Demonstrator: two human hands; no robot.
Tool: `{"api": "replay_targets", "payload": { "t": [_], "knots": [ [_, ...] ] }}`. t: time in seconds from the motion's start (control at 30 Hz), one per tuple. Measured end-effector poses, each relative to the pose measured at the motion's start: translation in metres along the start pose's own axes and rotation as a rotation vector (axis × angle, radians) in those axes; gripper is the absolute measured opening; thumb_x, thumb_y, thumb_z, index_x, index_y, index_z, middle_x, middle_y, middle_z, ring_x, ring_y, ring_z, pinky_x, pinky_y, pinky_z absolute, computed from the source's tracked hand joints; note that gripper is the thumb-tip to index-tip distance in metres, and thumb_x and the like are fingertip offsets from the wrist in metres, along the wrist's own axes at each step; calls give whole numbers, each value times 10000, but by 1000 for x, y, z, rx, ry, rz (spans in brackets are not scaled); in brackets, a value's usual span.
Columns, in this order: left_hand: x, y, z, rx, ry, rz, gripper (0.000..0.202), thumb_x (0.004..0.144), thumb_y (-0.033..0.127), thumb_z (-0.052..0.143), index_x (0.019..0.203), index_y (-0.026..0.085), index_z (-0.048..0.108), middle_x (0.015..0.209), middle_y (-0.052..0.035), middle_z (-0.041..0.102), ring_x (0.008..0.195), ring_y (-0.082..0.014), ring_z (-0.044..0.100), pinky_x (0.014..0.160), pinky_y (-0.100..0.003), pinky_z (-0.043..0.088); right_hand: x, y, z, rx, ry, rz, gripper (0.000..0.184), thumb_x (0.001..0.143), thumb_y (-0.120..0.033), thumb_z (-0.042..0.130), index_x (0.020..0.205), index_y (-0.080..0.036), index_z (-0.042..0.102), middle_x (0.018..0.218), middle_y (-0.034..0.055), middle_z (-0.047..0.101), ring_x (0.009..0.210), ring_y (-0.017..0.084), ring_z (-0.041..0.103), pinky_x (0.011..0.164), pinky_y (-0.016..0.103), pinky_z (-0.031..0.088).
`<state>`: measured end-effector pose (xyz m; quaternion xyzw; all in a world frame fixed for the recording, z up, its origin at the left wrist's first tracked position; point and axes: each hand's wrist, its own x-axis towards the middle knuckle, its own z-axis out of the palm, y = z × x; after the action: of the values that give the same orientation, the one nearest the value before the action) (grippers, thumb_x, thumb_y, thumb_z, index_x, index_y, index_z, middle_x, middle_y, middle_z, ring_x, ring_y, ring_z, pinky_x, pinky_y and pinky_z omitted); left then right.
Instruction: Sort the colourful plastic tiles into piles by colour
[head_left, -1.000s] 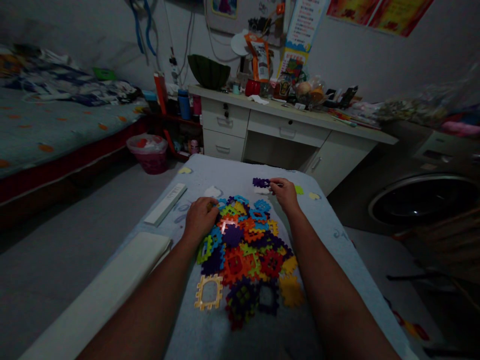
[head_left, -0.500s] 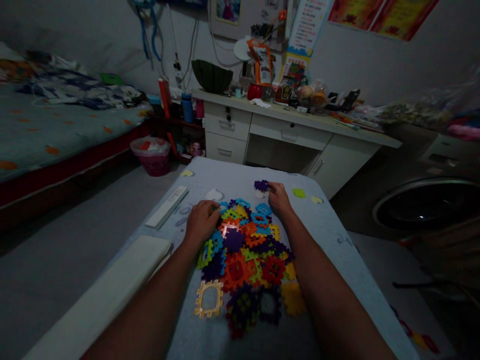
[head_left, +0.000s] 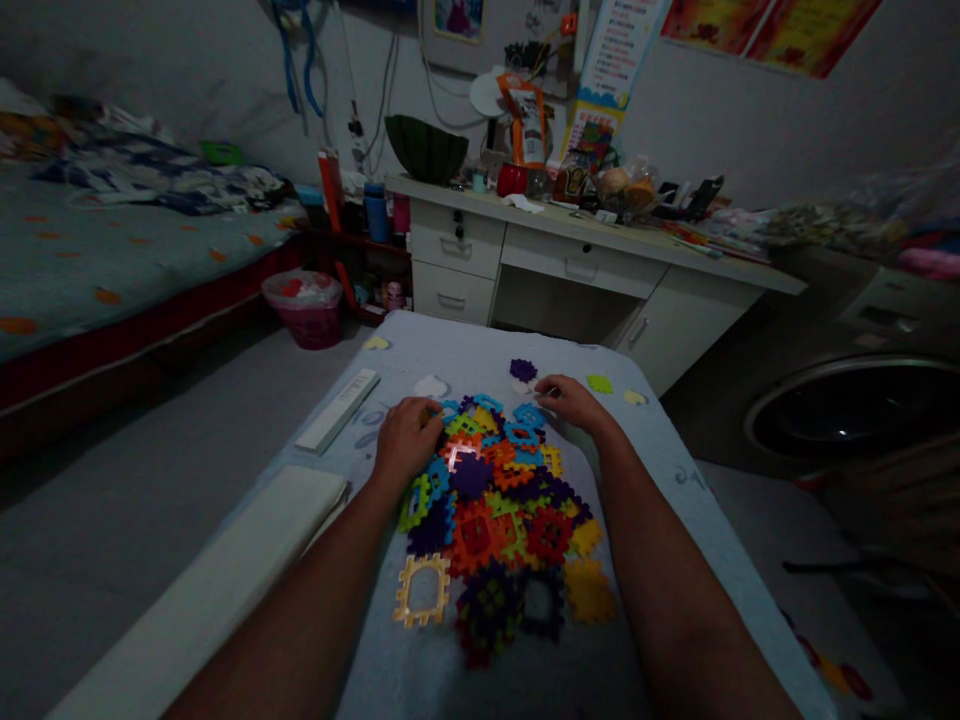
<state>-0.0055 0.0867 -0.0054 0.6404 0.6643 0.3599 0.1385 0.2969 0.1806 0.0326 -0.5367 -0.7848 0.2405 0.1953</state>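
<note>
A heap of colourful interlocking plastic tiles, some solid and some with window cut-outs, lies on the cloth-covered table. At the heap's far left edge my left hand rests with curled fingers. A bit of dark yellow shows between them, too small to name. My right hand is beyond the heap on the right, its thumb and fingertips slightly apart with nothing visible between them. Just past its fingertips a purple tile lies flat on the cloth. A blue window tile is the heap piece nearest that hand.
A green tile lies at the far right of the table. On the left are a long white box and a larger white slab. Behind stands a cluttered desk, with a washing machine to the right and a bed to the left.
The purple tile has been let go and now lies on the cloth. My right hand has drawn back from it, slightly right and nearer. My left hand has barely moved.
</note>
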Motion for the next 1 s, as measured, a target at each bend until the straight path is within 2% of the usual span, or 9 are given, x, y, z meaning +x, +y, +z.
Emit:
{"api": "replay_targets", "payload": {
  "t": [0.17,0.3,0.4,0.5,0.77,1.0],
  "knots": [
    [0,1,0,6,12,-3,214,775,251,516,913,220,677,1042,-68,675,1025,-248,606,976,-396,448,-12,-14,-19,68,-234,-62,330,738,-152,658,1067,-169,675,1099,64,674,858,162,605,820,311,506],
    [0,0,1,0,20,2,206,776,256,522,904,226,681,1033,-57,676,1031,-244,609,974,-387,452,-16,-18,-22,-22,-370,-66,455,683,-101,675,1130,-185,668,1120,60,651,884,164,601,812,292,504],
    [0,-1,2,3,24,5,221,782,263,519,919,224,687,1028,-58,673,1028,-245,611,962,-386,458,-16,-18,-16,-134,-352,-58,493,656,-59,656,1132,-184,674,1125,66,631,914,169,593,850,290,490],
    [-1,-1,3,14,30,5,225,781,265,522,928,227,688,1030,-58,670,1031,-249,609,955,-387,459,-15,-18,-11,-159,-302,-54,427,664,-68,648,1075,-177,691,1110,67,635,937,181,593,862,290,483],
    [1,-1,2,23,19,4,235,784,261,520,939,206,687,1039,-73,671,1029,-252,607,955,-384,449,-12,-13,-15,-16,-348,-32,231,700,-119,626,920,-162,683,883,16,660,774,148,587,727,258,467],
    [1,-1,2,9,16,-1,236,773,271,523,925,209,691,1039,-73,671,1029,-258,609,951,-385,450,-13,-9,-20,72,-362,-70,218,718,-188,635,928,-156,680,861,19,664,771,151,583,732,263,459]
  ]
}}
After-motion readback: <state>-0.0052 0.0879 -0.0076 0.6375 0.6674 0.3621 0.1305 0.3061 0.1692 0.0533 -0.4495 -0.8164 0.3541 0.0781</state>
